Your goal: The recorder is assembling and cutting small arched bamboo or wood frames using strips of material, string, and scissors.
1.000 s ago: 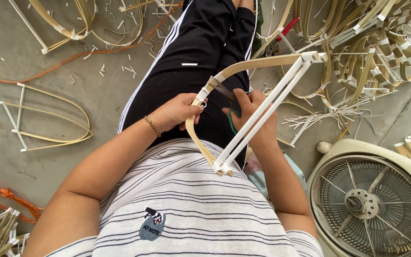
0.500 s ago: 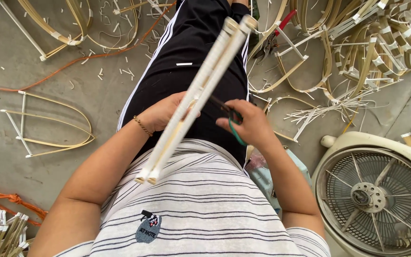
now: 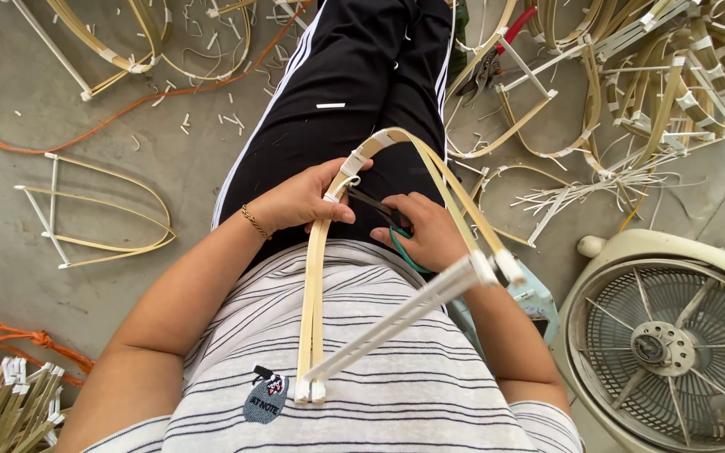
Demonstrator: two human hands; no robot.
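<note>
My left hand grips a curved bamboo frame bound with white tape, holding it by the strips near a taped joint over my lap. The frame's bow arcs across to my right and a white crossbar lies across my striped shirt. My right hand holds green-handled scissors whose dark blades point at the taped joint beside my left thumb. I sit with black-trousered legs stretched out on the concrete floor.
A finished bamboo frame lies on the floor to the left. Many frames and strips are piled at the upper right. A floor fan lies at the lower right, red-handled pruners near my leg, an orange cord at left.
The frame has been turned in my hands from edge-on to flat across my lap. The scissors have come up to the taped joint by my left hand.
</note>
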